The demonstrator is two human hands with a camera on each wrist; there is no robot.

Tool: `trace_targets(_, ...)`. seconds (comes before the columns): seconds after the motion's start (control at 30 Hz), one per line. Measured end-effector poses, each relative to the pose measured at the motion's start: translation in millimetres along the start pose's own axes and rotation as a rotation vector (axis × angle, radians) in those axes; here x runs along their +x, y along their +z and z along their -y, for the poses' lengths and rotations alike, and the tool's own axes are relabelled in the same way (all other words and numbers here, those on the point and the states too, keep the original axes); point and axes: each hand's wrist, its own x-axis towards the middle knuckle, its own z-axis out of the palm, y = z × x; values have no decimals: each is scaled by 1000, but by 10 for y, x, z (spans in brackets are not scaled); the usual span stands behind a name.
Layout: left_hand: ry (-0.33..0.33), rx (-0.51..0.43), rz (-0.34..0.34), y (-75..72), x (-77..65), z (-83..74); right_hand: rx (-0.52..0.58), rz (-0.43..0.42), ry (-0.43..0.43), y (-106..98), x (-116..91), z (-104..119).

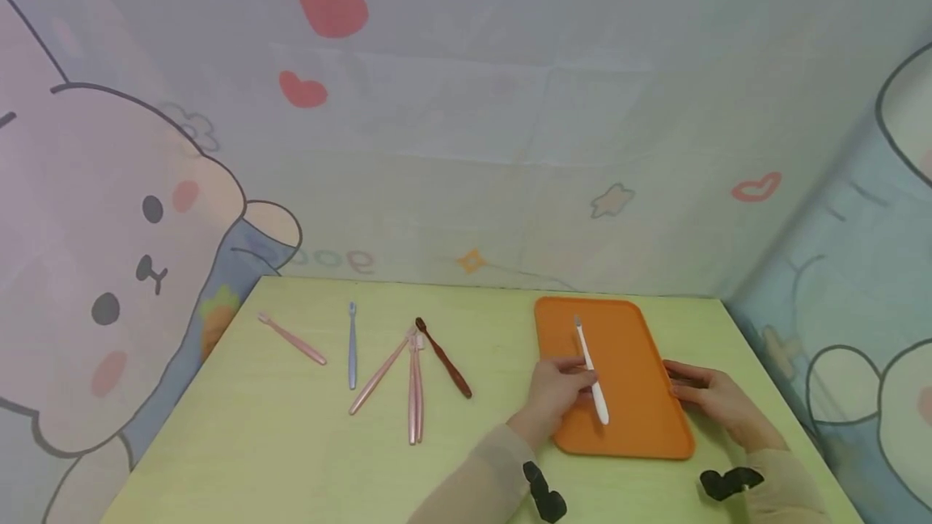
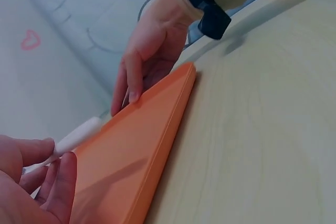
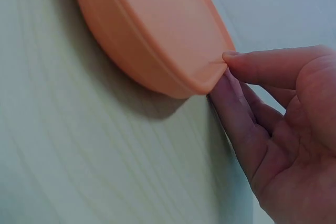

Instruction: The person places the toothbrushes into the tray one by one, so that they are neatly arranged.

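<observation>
A printed backdrop [image 1: 466, 120] stands behind your pale yellow table [image 1: 218, 443].
On your left you see a big tilted cartoon animal [image 1: 58, 209]; ahead, two solid red hearts [image 1: 332, 8], a small orange sparkle [image 1: 472, 261] and a peach star [image 1: 612, 200]; farther right, an outlined heart [image 1: 757, 188].

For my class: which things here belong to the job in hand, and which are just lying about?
In the job:
white toothbrush, held in the left hand
orange tray, its edge pinched by the right hand

Lying about, untouched (though they might be used too):
lone pink toothbrush
three pink toothbrushes, close together
blue toothbrush
brown toothbrush
</observation>
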Motion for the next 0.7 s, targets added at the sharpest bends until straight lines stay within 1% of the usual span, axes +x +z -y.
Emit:
trace_targets(0.17,-4,29,-24,230,-56,37,30,5,0,38,0,15)
trace_targets(0.27,-32,46,-44,363,-93,68,24,12,18,51,4,16)
trace_targets(0.4,-53,59,-43,520,-137,108,30,11,41,50,-10,6)
trace_targets(0.5,-59,73,-45,606,-157,121,40,14,43,40,-25,1)
trace_targets(0.6,-69,92,-62,671,-170,129,54,15,49,38,-29,-3)
trace_targets(0.7,-64,103,-66,729,-175,141,57,17,53,27,-21,-19)
